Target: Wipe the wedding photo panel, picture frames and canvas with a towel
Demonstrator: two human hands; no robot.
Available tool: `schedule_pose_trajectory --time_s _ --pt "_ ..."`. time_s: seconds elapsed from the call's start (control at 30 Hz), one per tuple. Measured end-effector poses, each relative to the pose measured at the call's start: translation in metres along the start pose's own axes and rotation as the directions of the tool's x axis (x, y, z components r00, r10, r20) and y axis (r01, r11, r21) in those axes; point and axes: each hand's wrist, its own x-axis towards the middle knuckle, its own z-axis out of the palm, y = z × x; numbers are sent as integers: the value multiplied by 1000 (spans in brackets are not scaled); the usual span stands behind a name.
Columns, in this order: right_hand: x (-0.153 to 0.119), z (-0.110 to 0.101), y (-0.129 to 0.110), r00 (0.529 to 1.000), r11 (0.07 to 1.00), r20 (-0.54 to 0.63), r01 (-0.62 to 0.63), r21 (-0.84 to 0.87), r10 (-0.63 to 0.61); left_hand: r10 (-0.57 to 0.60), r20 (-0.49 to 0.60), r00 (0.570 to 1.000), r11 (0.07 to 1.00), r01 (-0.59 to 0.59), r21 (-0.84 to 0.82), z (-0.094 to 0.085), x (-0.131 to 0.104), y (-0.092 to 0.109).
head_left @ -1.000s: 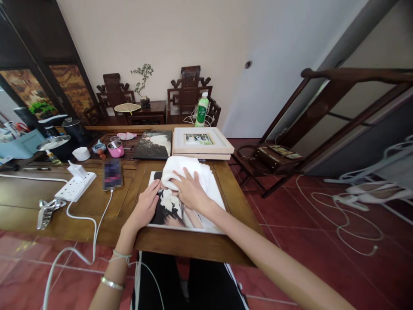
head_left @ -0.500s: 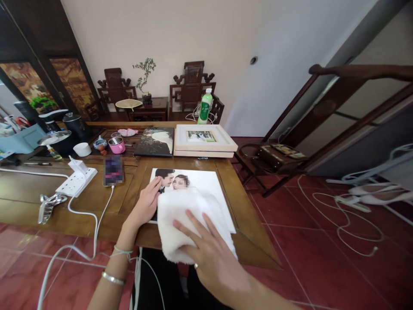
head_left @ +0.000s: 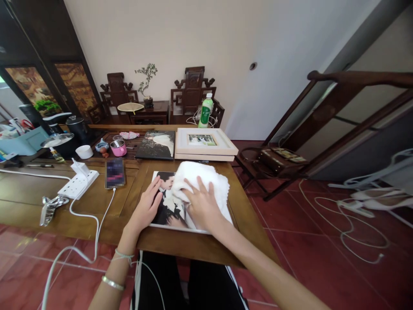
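A photo panel (head_left: 172,209) of a couple lies flat near the front edge of the wooden table. Along its left edge rests my left hand (head_left: 150,200), fingers stretched out and flat, holding nothing. On the upper right part of the panel is a bunched white towel (head_left: 211,174). My right hand (head_left: 203,202) presses down on the towel with its fingers spread over it and a fold caught at the fingers. The towel hides the panel's upper right portion.
Behind the panel lie a dark photo panel (head_left: 156,144) and stacked white frames (head_left: 222,146), with a green bottle (head_left: 205,111) beyond. To the left are a phone (head_left: 115,172) on a cable, a power strip (head_left: 78,183), a claw clip (head_left: 51,209) and a pink cup (head_left: 118,147).
My right hand has pushed the towel away from me, from the panel's lower part to its upper right. The lower part of the picture is now uncovered. My left hand stays at the left edge.
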Motion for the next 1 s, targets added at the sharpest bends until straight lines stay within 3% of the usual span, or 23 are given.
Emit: schedule_pose_trajectory --time_s 0.13,0.27,0.4,0.57,0.67,0.8,1.0 --pt "-21 -2 -27 960 952 37 271 141 -278 57 -114 992 995 -66 -73 -3 -3 3" --pt "-54 -8 -34 888 871 70 426 246 -454 57 -102 993 997 -62 -47 -3 -5 2" --pt "-90 -17 -17 889 874 106 407 266 -446 43 -31 999 999 -42 15 0 -4 1" --pt "-109 -20 20 960 945 64 254 205 -271 26 72 997 995 -33 99 4 -1 0" --pt "-95 -20 38 988 979 83 112 168 -127 50 73 996 992 -59 115 5 0 -2" --pt "-50 -22 40 987 989 157 0 146 -23 88 59 994 988 -95 124 6 1 -5" --pt "35 -27 -4 973 943 181 82 322 -146 120 40 992 984 -124 131 4 1 -2"
